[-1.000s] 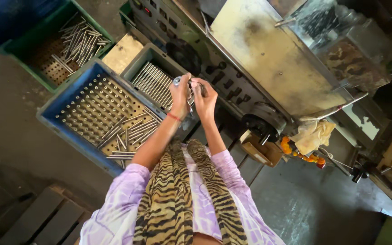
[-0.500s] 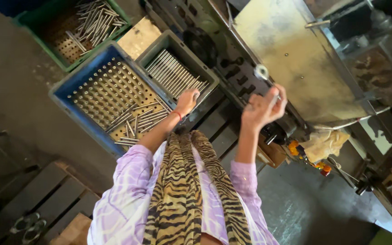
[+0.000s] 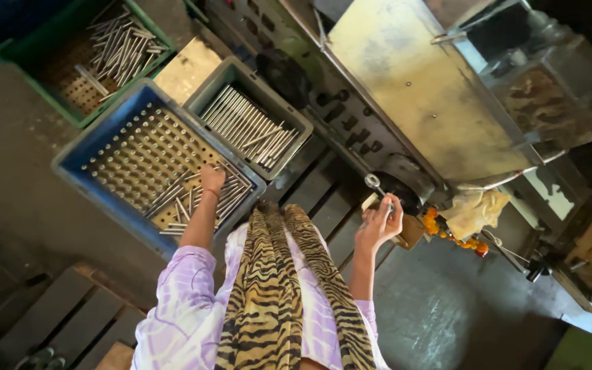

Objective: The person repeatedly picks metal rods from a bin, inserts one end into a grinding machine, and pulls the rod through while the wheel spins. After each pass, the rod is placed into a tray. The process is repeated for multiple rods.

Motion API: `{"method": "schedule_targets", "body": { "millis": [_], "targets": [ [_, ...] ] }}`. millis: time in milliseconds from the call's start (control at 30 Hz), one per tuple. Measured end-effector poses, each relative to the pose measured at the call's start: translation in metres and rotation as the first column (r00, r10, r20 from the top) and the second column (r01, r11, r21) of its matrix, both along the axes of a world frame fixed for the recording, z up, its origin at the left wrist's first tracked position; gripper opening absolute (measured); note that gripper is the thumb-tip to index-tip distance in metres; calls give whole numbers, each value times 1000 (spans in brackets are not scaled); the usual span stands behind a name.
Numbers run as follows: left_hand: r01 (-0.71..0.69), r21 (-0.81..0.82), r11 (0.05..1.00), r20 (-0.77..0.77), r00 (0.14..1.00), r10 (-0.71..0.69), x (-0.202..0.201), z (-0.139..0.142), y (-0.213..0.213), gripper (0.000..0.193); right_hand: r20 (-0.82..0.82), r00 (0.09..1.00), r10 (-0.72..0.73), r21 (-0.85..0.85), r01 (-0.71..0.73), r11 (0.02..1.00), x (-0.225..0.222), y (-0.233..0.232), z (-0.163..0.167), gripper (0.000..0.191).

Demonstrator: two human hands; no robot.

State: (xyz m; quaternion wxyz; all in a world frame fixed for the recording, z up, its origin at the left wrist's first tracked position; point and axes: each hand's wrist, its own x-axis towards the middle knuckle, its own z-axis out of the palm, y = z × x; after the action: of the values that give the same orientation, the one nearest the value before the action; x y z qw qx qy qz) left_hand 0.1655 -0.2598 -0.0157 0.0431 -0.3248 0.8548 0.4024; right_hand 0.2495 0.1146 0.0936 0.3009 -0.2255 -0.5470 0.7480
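Note:
My left hand [image 3: 212, 178] reaches down into the blue crate [image 3: 77, 168] and rests on the loose metal rods [image 3: 193, 199] piled at its near corner; whether its fingers grip a rod is not clear. My right hand [image 3: 379, 223] is raised beside the big machine [image 3: 419, 89] and holds a small metal tool with a ring end [image 3: 373, 183] pointing up. A striped scarf hangs down my front between both arms.
A grey crate [image 3: 297, 123] full of metal rods stands next to the blue one. A green crate [image 3: 70, 113] with more rods sits at the top left. Orange flowers [image 3: 450, 235] and a cloth [image 3: 477, 209] hang by the machine. Wooden slats lie underfoot.
Both hands were together over the grey crate. They have parted: the left went down into the blue crate, the right swung out toward the machine with the tool.

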Motion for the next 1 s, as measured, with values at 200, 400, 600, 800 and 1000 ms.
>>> {"method": "schedule_targets", "body": {
  "millis": [200, 400, 600, 800, 1000],
  "targets": [
    [-12, 13, 1000, -239, 971, 15, -3, -21, 25, 28, 44, 999, 6, -14, -5, 1000, 1, 9, -1, 14],
    [391, -245, 887, -125, 894, -429, 23, 5, 11, 28, 87, 996, 16, 109, -26, 994, 14, 16, -1, 16],
    [409, 517, 752, -377, 897, -229, 16, 54, 6, 17, 93, 993, 75, 147, -88, 985, 26, 32, 5, 19],
    [730, 356, 583, -736, 603, -306, 2, 69, 128, 31, 77, 989, 127, 280, -144, 949, 22, 41, 29, 22],
    [875, 117, 470, -746, 390, -540, 23, 109, 272, 36, -101, 966, 239, 53, -235, 971, 15, 54, 53, 22]
  ]
}}
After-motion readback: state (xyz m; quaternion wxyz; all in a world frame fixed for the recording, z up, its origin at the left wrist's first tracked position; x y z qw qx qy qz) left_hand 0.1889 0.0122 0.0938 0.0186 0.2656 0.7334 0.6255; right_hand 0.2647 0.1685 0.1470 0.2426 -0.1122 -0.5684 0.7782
